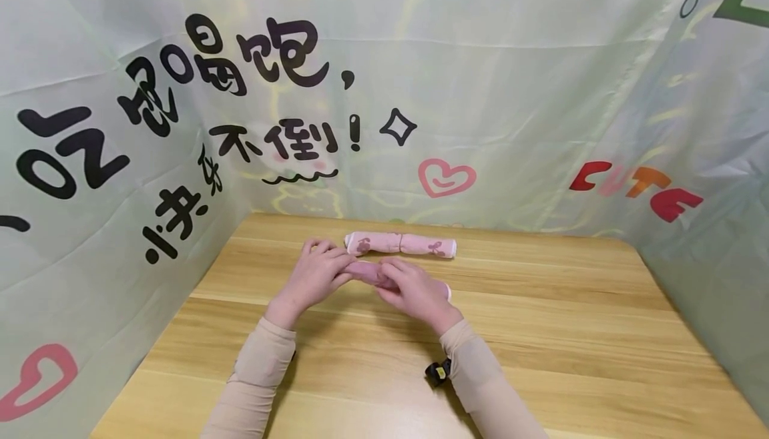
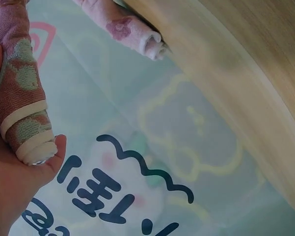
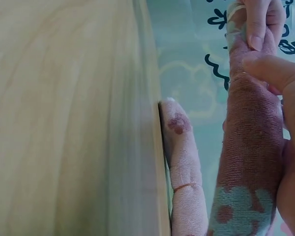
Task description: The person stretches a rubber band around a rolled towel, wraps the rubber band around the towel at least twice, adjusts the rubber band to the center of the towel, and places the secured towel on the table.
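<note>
Between both hands is a rolled towel, pinkish with pale green patches in the wrist views. My left hand grips its left end. Two pale bands circle the roll near that end in the left wrist view. My right hand holds the roll around its middle, thumb and fingers curled on it, and hides part of it; the white right end shows past the wrist. Just beyond the hands lies a second rolled towel, light pink with darker cherry-like prints and a thin tie about its middle.
The wooden table extends around the hands. Printed fabric walls with black characters and hearts enclose its back and sides. A black strap piece is at the right wrist.
</note>
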`<state>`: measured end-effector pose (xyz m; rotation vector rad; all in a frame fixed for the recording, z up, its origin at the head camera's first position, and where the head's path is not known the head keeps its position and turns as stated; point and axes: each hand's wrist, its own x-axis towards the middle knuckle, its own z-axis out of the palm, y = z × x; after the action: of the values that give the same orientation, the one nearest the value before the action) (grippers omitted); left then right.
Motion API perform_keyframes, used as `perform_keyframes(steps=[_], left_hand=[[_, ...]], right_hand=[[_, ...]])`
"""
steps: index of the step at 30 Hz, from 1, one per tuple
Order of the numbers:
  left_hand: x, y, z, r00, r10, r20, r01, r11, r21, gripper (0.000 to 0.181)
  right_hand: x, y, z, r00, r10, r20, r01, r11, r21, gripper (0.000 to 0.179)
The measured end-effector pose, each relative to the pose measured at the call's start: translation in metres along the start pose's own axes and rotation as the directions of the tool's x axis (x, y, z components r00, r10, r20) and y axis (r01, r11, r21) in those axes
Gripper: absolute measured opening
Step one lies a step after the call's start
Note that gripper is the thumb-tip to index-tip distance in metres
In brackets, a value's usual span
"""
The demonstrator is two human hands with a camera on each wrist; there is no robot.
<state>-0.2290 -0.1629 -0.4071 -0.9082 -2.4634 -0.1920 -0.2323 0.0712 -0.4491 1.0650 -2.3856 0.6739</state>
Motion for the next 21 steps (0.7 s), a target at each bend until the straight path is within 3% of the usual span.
perform_keyframes(steps=[4, 9, 14, 21], left_hand=[[0.000, 0.001, 0.000, 1.000, -0.011, 0.017, 0.011, 1.000, 0.001, 0.023], [0.001, 0.003, 0.002, 0.999, -0.008, 0.035, 0.009, 1.000, -0.016, 0.019], [0.002, 0.004, 0.003, 0.998, -0.015, 0.053, 0.017, 0.999, -0.034, 0.018], [0.001, 0.002, 0.005, 0.998, -0.023, 0.060, 0.026, 0.998, -0.063, 0.020]], right_hand=[[0.000, -0.003, 0.000, 0.998, 0.065, -0.003, -0.065, 0.998, 0.003, 0.032], [0.001, -0.008, 0.002, 0.993, 0.113, -0.037, -0.116, 0.990, -0.080, 0.039], [0.002, -0.013, 0.002, 0.992, 0.127, -0.019, -0.128, 0.982, -0.135, 0.037], [0.004, -0.014, -0.002, 0.990, 0.137, 0.014, -0.135, 0.985, -0.107, 0.047]])
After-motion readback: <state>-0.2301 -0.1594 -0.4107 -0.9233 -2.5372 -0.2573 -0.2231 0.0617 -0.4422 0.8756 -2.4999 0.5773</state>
